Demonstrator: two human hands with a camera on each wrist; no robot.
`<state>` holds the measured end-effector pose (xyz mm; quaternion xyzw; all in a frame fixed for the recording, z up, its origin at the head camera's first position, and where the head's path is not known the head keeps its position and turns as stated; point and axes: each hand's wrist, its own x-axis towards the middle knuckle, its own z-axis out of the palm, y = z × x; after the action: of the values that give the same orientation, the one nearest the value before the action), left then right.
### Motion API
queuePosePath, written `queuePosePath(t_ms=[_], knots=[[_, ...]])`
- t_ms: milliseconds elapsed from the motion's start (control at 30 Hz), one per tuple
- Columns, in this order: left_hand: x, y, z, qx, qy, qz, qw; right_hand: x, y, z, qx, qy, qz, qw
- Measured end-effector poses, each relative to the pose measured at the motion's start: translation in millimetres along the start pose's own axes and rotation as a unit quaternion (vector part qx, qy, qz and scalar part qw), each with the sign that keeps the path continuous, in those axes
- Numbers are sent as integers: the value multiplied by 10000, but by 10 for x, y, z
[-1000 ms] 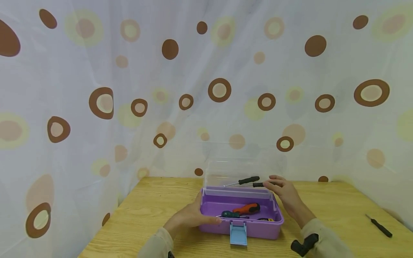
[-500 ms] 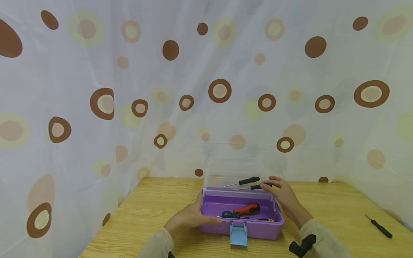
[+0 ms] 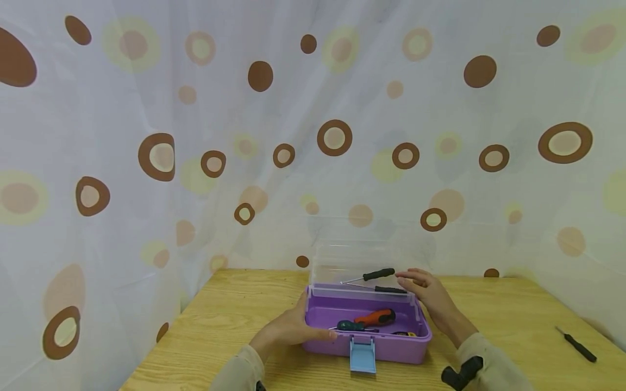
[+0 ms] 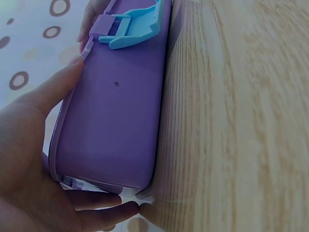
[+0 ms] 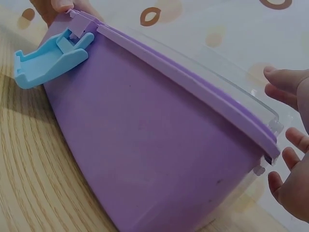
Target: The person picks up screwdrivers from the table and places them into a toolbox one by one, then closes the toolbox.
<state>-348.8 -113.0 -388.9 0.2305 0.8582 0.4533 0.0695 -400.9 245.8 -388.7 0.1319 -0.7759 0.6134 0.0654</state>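
Observation:
A purple toolbox [image 3: 391,352] stands on the table, its clear lid [image 3: 337,260] raised at the back. My left hand [image 3: 288,327] grips the box's left end, thumb along the front rim and fingers round the side, as the left wrist view shows on the purple wall [image 4: 111,111]. Two thin black-handled screwdrivers lie at the lid: an upper screwdriver [image 3: 379,273] and a lower screwdriver [image 3: 389,289]. My right hand [image 3: 429,297] hovers by their handle ends, holding nothing; its fingers [image 5: 282,79] are spread in the right wrist view. Inside lie an orange-black screwdriver [image 3: 375,316] and a dark green screwdriver [image 3: 348,325].
A light blue latch [image 3: 362,358] hangs open on the box front. A small yellow-black item [image 3: 405,333] shows inside at the right. Another black-handled screwdriver [image 3: 580,348] lies far right on the wooden table [image 3: 235,304]. A patterned curtain [image 3: 274,108] hangs behind.
My right hand has let go of the lower screwdriver, whose handle has dropped down and left toward the box's back rim. The left hand has stayed in place on the box.

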Motion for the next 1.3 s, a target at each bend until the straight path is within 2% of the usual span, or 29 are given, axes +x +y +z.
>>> queuePosePath(t_ms=[433, 800, 1300], knots=[[-4, 8, -6, -33, -22, 38, 10000, -34, -31, -29, 37, -44, -194, 9998], [8, -8, 3, -90, 6, 135, 9999, -83, -63, -86, 153, -60, -64, 9998], [2, -7, 12, 77, 41, 37, 10000, -129, -74, -292, 104, 120, -149, 9998]])
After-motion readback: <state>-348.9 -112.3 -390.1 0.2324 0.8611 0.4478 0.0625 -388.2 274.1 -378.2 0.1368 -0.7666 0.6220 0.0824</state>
